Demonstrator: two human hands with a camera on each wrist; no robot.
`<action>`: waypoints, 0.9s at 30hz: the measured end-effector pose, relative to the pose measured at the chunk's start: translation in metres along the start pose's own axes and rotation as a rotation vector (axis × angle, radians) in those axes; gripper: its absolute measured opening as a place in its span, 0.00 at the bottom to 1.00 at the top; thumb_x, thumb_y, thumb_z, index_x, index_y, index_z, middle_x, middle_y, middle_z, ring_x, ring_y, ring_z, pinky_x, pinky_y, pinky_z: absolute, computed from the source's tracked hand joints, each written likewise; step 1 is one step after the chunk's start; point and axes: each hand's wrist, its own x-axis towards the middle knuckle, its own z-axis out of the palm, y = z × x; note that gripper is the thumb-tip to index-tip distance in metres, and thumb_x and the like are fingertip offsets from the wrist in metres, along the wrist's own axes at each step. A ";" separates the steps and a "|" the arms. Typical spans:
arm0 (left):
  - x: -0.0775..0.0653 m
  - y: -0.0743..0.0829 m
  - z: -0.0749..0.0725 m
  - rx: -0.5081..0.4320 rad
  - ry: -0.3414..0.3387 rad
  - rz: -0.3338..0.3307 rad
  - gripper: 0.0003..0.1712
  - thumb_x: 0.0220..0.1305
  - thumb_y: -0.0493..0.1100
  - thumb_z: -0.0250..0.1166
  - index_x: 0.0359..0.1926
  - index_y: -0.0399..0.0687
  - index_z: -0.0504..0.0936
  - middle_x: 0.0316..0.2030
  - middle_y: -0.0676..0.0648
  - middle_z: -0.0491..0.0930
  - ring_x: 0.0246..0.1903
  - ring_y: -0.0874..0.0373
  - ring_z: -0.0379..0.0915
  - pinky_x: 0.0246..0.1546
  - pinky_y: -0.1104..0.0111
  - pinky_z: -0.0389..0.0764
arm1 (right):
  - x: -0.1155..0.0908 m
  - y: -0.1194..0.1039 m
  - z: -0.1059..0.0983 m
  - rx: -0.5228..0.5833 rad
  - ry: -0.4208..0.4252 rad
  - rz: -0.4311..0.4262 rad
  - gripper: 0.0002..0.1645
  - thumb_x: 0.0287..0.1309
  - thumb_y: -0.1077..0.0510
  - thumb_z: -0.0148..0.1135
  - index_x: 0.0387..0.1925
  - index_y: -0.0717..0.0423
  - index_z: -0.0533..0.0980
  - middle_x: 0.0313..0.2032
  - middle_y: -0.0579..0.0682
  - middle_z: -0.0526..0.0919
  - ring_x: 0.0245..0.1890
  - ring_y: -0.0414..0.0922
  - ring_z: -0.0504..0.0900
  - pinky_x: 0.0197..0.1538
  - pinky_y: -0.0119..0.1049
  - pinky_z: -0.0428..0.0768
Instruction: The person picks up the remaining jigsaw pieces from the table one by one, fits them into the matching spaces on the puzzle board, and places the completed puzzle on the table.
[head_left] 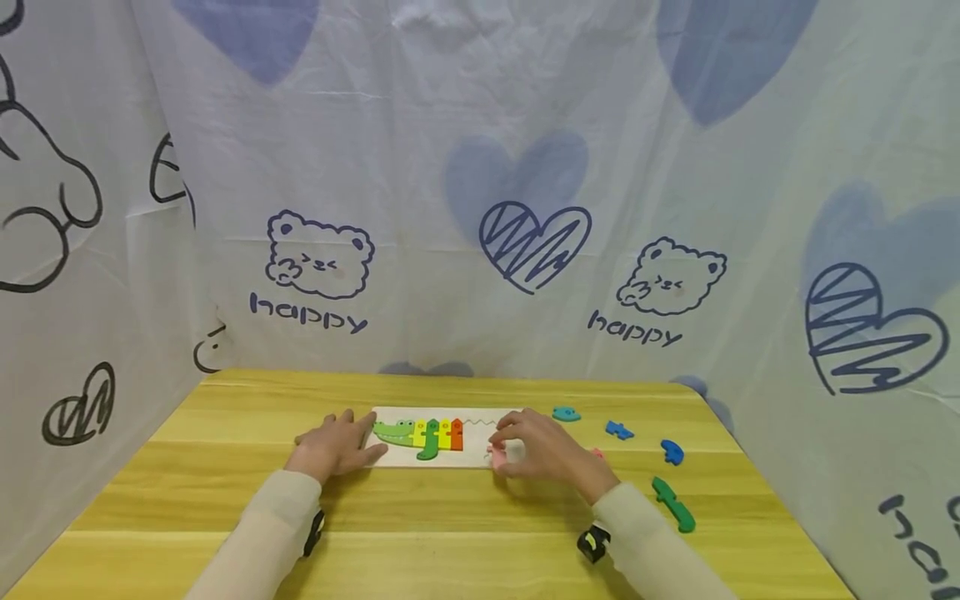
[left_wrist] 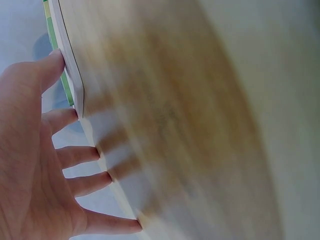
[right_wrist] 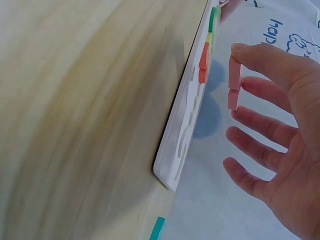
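Note:
A white puzzle board (head_left: 475, 454) lies on the table with part of a crocodile set in its left side: a light green head (head_left: 396, 432), yellow pieces, a green leg piece (head_left: 431, 446) and an orange piece (head_left: 457, 435). My left hand (head_left: 330, 448) is at the board's left end, fingers spread on the tabletop; in the left wrist view its thumb (left_wrist: 52, 67) touches the board's edge. Over the uncovered right part, my right hand (head_left: 546, 448) pinches a pink puzzle piece (right_wrist: 234, 80) between thumb and fingers, held just above the board.
Loose pieces lie right of the board: a light blue one (head_left: 566, 414), a blue one (head_left: 619, 430), a dark blue curved one (head_left: 672, 452) and a green leg piece (head_left: 673, 504). Another pink piece (head_left: 597, 453) shows partly behind the right wrist. A printed cloth (head_left: 427, 333) hangs behind the table.

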 end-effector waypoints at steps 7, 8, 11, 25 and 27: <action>-0.002 0.002 -0.001 0.004 -0.005 0.003 0.45 0.72 0.70 0.54 0.80 0.52 0.60 0.75 0.27 0.60 0.73 0.21 0.56 0.52 0.16 0.66 | 0.009 0.001 0.002 0.020 0.007 0.000 0.18 0.60 0.48 0.72 0.50 0.47 0.88 0.56 0.51 0.85 0.58 0.53 0.81 0.63 0.54 0.81; -0.002 0.002 -0.001 0.004 -0.006 0.003 0.45 0.72 0.70 0.54 0.80 0.52 0.60 0.75 0.27 0.60 0.73 0.21 0.56 0.52 0.17 0.66 | 0.011 0.001 0.002 0.014 0.009 -0.005 0.18 0.60 0.47 0.72 0.50 0.47 0.88 0.56 0.51 0.86 0.58 0.53 0.81 0.63 0.54 0.81; -0.002 0.001 -0.001 0.002 -0.004 0.001 0.45 0.72 0.70 0.54 0.80 0.52 0.60 0.75 0.27 0.60 0.73 0.21 0.56 0.52 0.17 0.66 | 0.016 0.001 0.002 0.001 0.009 -0.020 0.18 0.59 0.47 0.73 0.50 0.46 0.88 0.56 0.52 0.86 0.58 0.52 0.82 0.63 0.53 0.81; 0.000 0.000 0.000 0.008 0.001 0.007 0.45 0.72 0.70 0.54 0.80 0.52 0.60 0.75 0.27 0.61 0.72 0.22 0.57 0.50 0.17 0.67 | 0.037 -0.001 0.002 0.017 -0.020 0.004 0.21 0.60 0.47 0.73 0.53 0.48 0.87 0.61 0.53 0.84 0.62 0.54 0.79 0.67 0.53 0.79; 0.000 0.001 0.000 0.008 0.001 0.007 0.45 0.72 0.70 0.54 0.80 0.52 0.60 0.75 0.27 0.61 0.72 0.22 0.57 0.51 0.17 0.67 | 0.039 0.001 0.003 0.019 -0.012 0.000 0.20 0.59 0.48 0.74 0.53 0.48 0.87 0.60 0.53 0.84 0.61 0.53 0.79 0.67 0.52 0.79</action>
